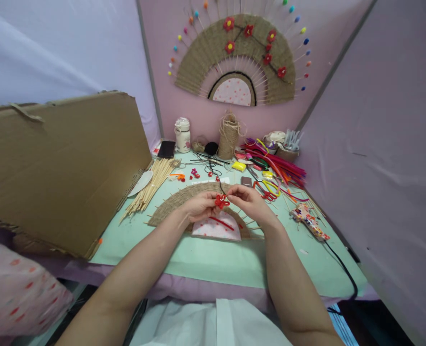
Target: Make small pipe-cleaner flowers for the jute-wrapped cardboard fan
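Note:
A small red flower (222, 201) is pinched in the fingers of my left hand (202, 206). My right hand (247, 202) is just right of the flower, its thumb and fingertips pressed together close to the petals; what they hold is too small to name. Beneath both hands lies a woven fan (176, 204) with a pink spotted half-round (216, 230) at its base. A red strip (222, 223) rests across that half-round.
Wooden sticks (151, 185) and a large cardboard sheet (65, 168) stand left. Behind are a twine spool (229, 137) and white bottle (182, 135). Red-handled scissors (266, 192), red stems (281, 166) and a patterned glue gun (309, 221) with a cord lie right.

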Demonstrator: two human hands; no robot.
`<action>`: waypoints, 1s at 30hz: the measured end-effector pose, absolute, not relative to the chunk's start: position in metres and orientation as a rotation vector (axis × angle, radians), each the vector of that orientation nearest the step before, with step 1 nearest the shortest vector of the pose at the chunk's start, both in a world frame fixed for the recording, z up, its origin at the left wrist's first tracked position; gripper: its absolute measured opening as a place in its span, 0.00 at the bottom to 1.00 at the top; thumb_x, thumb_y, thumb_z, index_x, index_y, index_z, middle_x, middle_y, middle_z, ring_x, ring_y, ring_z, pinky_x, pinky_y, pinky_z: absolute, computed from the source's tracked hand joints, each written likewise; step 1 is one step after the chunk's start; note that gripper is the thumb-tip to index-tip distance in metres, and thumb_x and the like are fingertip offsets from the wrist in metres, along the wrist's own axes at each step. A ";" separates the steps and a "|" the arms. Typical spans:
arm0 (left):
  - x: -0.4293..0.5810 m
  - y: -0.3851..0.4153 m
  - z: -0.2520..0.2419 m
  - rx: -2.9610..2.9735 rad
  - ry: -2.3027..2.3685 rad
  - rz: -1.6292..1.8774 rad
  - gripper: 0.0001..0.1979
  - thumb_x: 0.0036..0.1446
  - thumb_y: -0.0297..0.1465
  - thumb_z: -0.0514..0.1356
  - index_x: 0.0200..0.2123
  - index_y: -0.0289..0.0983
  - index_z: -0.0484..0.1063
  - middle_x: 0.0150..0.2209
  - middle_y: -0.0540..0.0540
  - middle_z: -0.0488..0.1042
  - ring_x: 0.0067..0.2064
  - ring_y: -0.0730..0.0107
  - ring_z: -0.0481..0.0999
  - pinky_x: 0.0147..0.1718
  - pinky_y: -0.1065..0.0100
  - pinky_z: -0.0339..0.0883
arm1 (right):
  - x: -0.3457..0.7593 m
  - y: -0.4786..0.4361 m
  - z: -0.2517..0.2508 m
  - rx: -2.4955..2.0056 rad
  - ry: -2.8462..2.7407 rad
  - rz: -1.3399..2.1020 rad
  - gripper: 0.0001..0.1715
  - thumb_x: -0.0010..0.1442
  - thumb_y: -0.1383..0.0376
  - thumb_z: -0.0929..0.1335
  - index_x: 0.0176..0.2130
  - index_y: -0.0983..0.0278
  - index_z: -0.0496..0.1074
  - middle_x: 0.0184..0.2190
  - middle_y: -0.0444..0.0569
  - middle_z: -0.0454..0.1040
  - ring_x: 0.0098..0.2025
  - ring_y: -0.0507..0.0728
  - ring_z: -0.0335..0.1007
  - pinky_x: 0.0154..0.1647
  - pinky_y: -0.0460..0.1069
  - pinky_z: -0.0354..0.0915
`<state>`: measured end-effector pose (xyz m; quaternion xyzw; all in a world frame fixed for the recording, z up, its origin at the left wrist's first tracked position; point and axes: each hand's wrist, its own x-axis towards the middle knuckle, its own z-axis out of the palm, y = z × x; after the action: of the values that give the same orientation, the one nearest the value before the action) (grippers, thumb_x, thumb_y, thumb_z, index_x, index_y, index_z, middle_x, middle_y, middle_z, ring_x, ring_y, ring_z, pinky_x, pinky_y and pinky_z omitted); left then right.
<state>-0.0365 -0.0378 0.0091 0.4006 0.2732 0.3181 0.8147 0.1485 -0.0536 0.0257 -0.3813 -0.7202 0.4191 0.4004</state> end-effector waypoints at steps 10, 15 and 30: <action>-0.031 -0.039 0.005 0.963 0.679 0.730 0.15 0.40 0.32 0.69 0.29 0.31 0.70 0.25 0.49 0.69 0.26 0.79 0.66 0.25 0.75 0.57 | 0.146 -0.052 0.018 -1.098 -1.898 0.879 0.09 0.55 0.60 0.65 0.31 0.65 0.69 0.28 0.45 0.70 0.30 0.51 0.63 0.30 0.46 0.60; -0.023 -0.038 -0.001 1.105 0.791 0.929 0.12 0.43 0.33 0.66 0.28 0.33 0.68 0.23 0.52 0.66 0.23 0.80 0.62 0.24 0.75 0.54 | 0.142 -0.050 0.016 -1.183 -1.876 0.707 0.05 0.51 0.64 0.65 0.26 0.64 0.66 0.23 0.42 0.65 0.26 0.50 0.58 0.27 0.45 0.54; -0.022 -0.037 0.002 1.030 0.754 1.034 0.12 0.42 0.31 0.66 0.30 0.34 0.68 0.25 0.51 0.67 0.25 0.79 0.63 0.26 0.74 0.56 | 0.142 -0.049 0.020 -1.235 -1.649 0.949 0.16 0.53 0.54 0.65 0.30 0.65 0.70 0.25 0.44 0.69 0.27 0.51 0.60 0.28 0.46 0.55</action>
<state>-0.0222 -0.0371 0.0022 0.4590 0.3360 0.4610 0.6811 0.1422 -0.0491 0.0199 -0.4935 -0.6588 0.3791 0.4228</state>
